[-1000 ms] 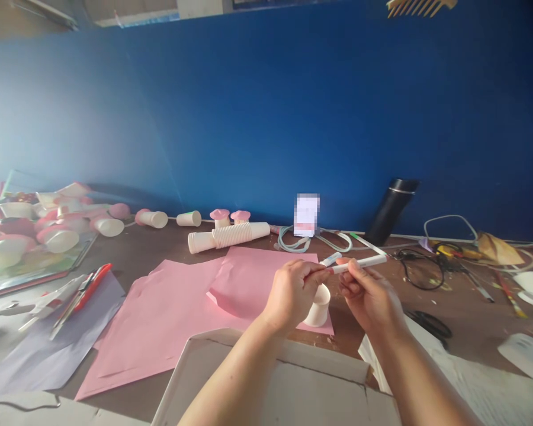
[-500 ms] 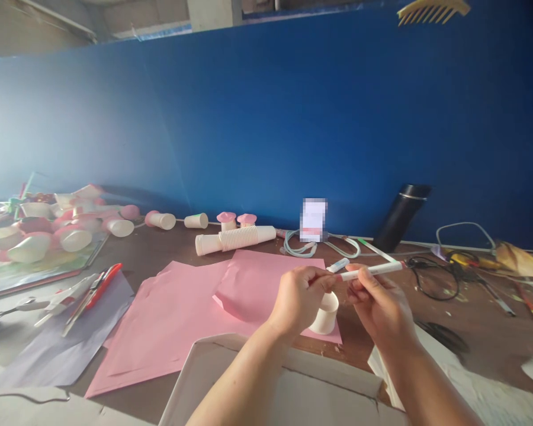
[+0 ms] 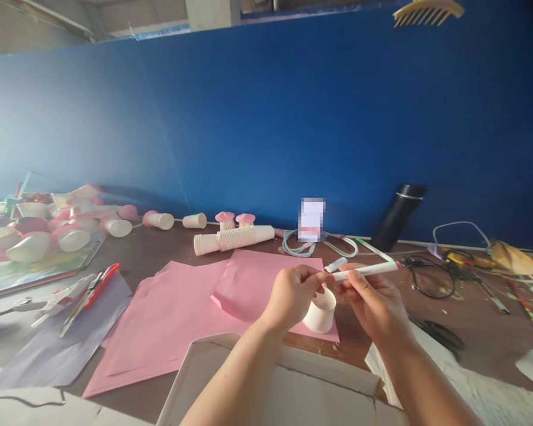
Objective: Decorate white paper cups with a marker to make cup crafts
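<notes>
While the left hand (image 3: pixel 295 296) pinches the pink left end of a white marker (image 3: pixel 375 269), head view shows the right hand (image 3: pixel 379 302) gripping its barrel. Marker held slightly tilted, right end higher; white cup (image 3: pixel 320 318) below, standing on pink paper (image 3: pixel 173 319).

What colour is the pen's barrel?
The pen's barrel is white; the head view shows it.
</notes>
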Demonstrator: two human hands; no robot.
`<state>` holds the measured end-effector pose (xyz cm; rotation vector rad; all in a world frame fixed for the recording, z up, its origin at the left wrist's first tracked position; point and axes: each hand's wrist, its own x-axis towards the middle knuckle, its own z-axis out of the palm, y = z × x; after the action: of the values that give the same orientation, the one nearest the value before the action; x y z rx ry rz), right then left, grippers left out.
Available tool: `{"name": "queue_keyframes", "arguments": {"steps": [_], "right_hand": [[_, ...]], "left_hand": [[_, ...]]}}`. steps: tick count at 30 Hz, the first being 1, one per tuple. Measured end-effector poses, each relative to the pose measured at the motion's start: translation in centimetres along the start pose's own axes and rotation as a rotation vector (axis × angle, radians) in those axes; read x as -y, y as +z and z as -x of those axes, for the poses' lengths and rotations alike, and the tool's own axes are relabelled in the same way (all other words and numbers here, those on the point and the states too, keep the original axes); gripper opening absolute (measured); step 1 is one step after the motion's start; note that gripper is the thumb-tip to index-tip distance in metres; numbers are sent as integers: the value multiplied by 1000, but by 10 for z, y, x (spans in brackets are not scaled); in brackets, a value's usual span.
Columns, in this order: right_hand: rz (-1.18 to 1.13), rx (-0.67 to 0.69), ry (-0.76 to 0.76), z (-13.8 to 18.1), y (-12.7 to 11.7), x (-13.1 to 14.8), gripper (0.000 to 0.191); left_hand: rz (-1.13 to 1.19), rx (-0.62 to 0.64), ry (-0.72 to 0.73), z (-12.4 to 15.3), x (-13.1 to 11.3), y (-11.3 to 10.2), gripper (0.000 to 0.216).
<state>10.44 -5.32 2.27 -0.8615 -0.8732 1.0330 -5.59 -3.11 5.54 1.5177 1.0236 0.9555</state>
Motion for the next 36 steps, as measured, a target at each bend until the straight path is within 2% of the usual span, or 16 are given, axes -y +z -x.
{"name": "queue_keyframes", "arguments": {"steps": [6, 10, 15, 20, 23, 27, 32, 36], "right_hand": [[23, 54, 18, 0, -3, 1, 25], [0, 6, -5, -1, -2, 2, 25], [-25, -47, 29, -2, -2, 3, 25], [-17, 3, 31, -2, -3, -1, 23], [-3, 29, 30, 0, -2, -3, 23], [17, 45, 46, 1, 0, -3, 25], [51, 106, 31, 2, -3, 0, 24], [57, 170, 28, 3, -5, 5, 21]], "left_hand": [[68, 54, 4, -3, 7, -5, 32], [-15, 48, 155, 1, 6, -3, 29], [-332, -25, 488, 5, 8, 4, 21], [-741, -111, 632, 0, 16, 6, 25], [-888, -158, 629, -2, 19, 5, 29], [-936, -100, 537, 0, 16, 4, 29], [-793, 3, 375, 6, 8, 1, 33], [-599, 53, 332, 9, 3, -2, 36]]}}
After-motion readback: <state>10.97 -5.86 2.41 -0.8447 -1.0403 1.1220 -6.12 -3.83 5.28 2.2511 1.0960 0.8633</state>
